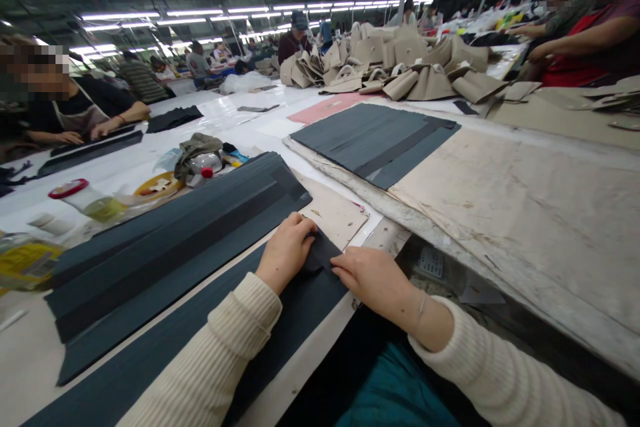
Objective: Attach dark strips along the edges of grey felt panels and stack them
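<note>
My left hand (286,248) presses down with curled fingers on a black strip (324,248) at the far end of a dark blue-grey panel (295,310). Thumb and fingers of my right hand (373,275) pinch the strip's right edge. Whether the strip is fabric or leather I cannot tell. Left of my hands lies a stack of similar dark panels (175,240), the top one crossed lengthwise by a black band. Part of the near panel is hidden under my left sleeve.
Another dark panel stack (370,137) rests on a raised pale board (525,213) at the right. A red-lidded jar (87,200), a yellow dish (159,185) and a yellow-labelled bottle (27,263) stand left. Beige bag pieces (380,57) are heaped behind. People work on both sides.
</note>
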### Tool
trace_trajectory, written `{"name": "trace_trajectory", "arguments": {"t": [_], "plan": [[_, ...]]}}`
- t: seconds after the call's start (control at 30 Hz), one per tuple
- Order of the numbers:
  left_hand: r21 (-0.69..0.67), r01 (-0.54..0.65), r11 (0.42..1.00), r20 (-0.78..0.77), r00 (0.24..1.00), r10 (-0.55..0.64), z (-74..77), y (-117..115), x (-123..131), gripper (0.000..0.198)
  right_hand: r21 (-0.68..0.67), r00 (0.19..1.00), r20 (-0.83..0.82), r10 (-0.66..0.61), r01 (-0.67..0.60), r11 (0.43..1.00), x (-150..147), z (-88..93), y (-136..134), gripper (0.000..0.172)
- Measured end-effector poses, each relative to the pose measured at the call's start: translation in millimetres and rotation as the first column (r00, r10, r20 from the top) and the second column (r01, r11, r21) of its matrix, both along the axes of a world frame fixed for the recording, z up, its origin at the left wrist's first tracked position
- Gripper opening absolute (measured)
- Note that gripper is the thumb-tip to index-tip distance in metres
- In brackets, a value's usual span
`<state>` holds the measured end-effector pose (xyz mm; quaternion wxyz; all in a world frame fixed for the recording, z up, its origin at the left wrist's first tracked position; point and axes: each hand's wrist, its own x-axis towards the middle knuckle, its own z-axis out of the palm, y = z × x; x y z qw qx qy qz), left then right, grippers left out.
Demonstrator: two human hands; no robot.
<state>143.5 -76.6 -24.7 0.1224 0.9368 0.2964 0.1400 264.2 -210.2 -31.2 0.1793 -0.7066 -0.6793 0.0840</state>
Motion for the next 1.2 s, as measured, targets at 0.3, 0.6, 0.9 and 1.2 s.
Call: {"name": "trace_trajectory", "arguments": {"t": [0.3, 0.6, 0.9, 1.2], "plan": [[-0.181, 0.083, 0.98, -0.003, 0.996, -0.085, -1.1, 15.8, -10.5, 0.032, 0.255, 0.927, 0.15, 0.344, -0.372, 0.893, 10.5, -19.3, -1.9, 0.033], [-0.665, -0.19, 0.722, 0.077, 0.945, 0.319, 15.0, 17.2, -51.4, 0.056, 0.213, 0.951, 0.093, 0.295, -0.309, 0.927, 7.3, -3.1, 28.6, 0.038], [-0.795, -0.127, 0.594, -0.104, 0.992, 0.073, 21.6, -4.5, -74.3, 0.041, 0.132, 0.935, 0.206, 0.288, -0.319, 0.939, -4.3, -31.4, 46.1, 0.043], [-0.911, -0.217, 0.35, -0.137, 0.961, 0.239, 61.2, -24.4, -219.8, 0.04, 0.108, 0.926, 0.278, 0.257, -0.296, 0.949, -2.3, -36.3, 45.0, 0.045]]}}
